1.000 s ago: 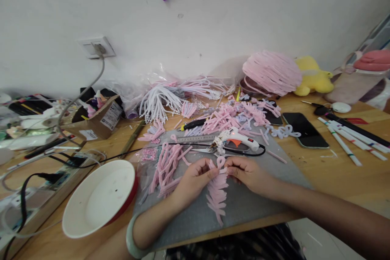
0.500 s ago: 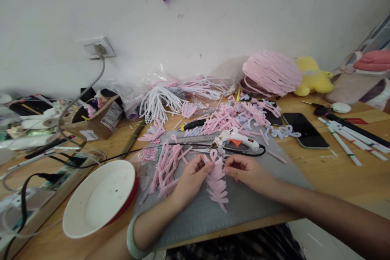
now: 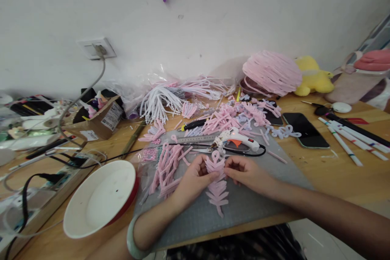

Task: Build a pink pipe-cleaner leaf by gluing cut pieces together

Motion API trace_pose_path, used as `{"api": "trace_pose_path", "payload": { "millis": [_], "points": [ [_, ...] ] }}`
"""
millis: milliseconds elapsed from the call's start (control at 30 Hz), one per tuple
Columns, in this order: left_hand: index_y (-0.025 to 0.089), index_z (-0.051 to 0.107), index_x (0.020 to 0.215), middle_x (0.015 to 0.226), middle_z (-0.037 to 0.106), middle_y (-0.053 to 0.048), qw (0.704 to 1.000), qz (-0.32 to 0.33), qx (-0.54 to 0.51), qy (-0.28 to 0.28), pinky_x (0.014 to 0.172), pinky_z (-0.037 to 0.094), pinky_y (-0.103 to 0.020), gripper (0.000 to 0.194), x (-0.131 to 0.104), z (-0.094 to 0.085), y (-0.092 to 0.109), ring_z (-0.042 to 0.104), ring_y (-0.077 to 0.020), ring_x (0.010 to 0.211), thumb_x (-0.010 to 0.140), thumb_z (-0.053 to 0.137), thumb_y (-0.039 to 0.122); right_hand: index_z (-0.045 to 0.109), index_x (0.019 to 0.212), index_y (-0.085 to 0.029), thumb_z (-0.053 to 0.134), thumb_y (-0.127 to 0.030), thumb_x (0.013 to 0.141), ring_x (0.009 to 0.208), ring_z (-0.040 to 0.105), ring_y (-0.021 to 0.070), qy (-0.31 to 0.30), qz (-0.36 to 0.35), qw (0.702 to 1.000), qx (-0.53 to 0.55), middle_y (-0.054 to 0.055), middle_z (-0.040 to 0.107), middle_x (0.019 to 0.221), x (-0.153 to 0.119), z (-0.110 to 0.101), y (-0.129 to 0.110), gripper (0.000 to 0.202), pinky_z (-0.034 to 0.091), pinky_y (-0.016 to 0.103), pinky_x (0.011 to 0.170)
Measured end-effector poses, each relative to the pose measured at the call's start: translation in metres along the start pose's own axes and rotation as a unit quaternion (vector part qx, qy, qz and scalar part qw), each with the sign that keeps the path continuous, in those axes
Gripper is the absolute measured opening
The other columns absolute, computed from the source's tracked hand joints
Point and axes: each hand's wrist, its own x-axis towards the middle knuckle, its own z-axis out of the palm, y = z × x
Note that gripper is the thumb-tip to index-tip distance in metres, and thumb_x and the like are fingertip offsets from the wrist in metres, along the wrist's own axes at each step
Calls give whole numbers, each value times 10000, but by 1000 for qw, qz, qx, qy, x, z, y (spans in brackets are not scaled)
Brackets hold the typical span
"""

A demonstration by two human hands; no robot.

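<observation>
A pink feather-shaped piece made of fuzzy pipe cleaners (image 3: 217, 191), with a loop at its top, hangs over the grey cutting mat (image 3: 250, 199). My left hand (image 3: 199, 176) pinches it around the middle, thumb across the front. At its right edge, the fingers of my right hand (image 3: 243, 170) are curled together and touch its side barbs; what lies between those fingertips is hidden. Just beyond the loop lies a white hot glue gun (image 3: 243, 141) with an orange trigger. Pink pipe cleaner pieces (image 3: 167, 166) lie left of my left hand.
A white bowl (image 3: 97, 199) stands at the left beside a power strip (image 3: 57, 195). Cut pink pieces (image 3: 222, 118), a metal ruler (image 3: 195, 138) and a black-handled cutter (image 3: 195, 124) lie behind the hands. A phone (image 3: 306, 130) and white sticks (image 3: 356, 138) are at the right.
My left thumb has shifted down the pink feather-shaped piece, from near the loop to its middle. The piece's lower tip has swung slightly left. My right hand stays at its right edge.
</observation>
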Motion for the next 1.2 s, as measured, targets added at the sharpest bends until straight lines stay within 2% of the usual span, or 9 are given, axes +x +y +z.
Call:
{"api": "trace_pose_path", "payload": {
  "millis": [267, 567, 767, 967, 1100, 1200],
  "points": [
    [158, 502, 785, 721, 579, 26, 999, 5, -30, -13, 642, 392, -223, 374, -1, 0, -1, 529, -116, 671, 564, 768, 299, 490, 728, -162, 574, -447, 731, 467, 419, 58, -16, 0, 1000, 13, -47, 461, 613, 1, -1, 1, 297, 320, 193, 438],
    [145, 534, 816, 738, 600, 10, 998, -6, -61, -12, 661, 392, -227, 350, -1, -1, -3, 550, -116, 673, 590, 762, 283, 503, 655, -157, 660, -452, 654, 439, 406, 53, -40, 18, 996, 73, -63, 452, 521, 2, -3, 0, 334, 322, 188, 420],
    [140, 534, 826, 728, 611, 5, 997, -11, -73, -12, 647, 405, -228, 329, -2, -1, -5, 561, -115, 654, 620, 748, 281, 545, 650, -141, 699, -438, 615, 452, 441, 57, -41, 34, 996, 73, -46, 495, 551, 2, -5, -1, 337, 355, 188, 428],
    [143, 528, 839, 733, 631, -10, 995, -7, -93, -47, 663, 433, -244, 326, -2, 2, -5, 592, -134, 668, 634, 742, 280, 557, 653, -137, 598, -449, 734, 457, 469, 63, -70, 10, 994, 88, -32, 522, 534, 1, -4, -1, 325, 372, 192, 454],
    [133, 545, 835, 741, 625, -5, 993, -22, -113, -35, 654, 424, -221, 325, -3, 2, -4, 576, -117, 664, 613, 756, 240, 556, 686, -150, 672, -385, 683, 489, 492, 72, -33, -18, 994, 104, -40, 527, 553, 0, -3, 1, 262, 387, 195, 484],
    [137, 554, 854, 753, 636, -11, 987, -42, -146, -53, 663, 426, -228, 301, -4, 3, -3, 583, -119, 663, 631, 741, 214, 566, 681, -154, 692, -375, 662, 493, 486, 72, -8, -50, 992, 115, -40, 523, 566, 0, -2, 2, 254, 389, 201, 494]
  ]
}}
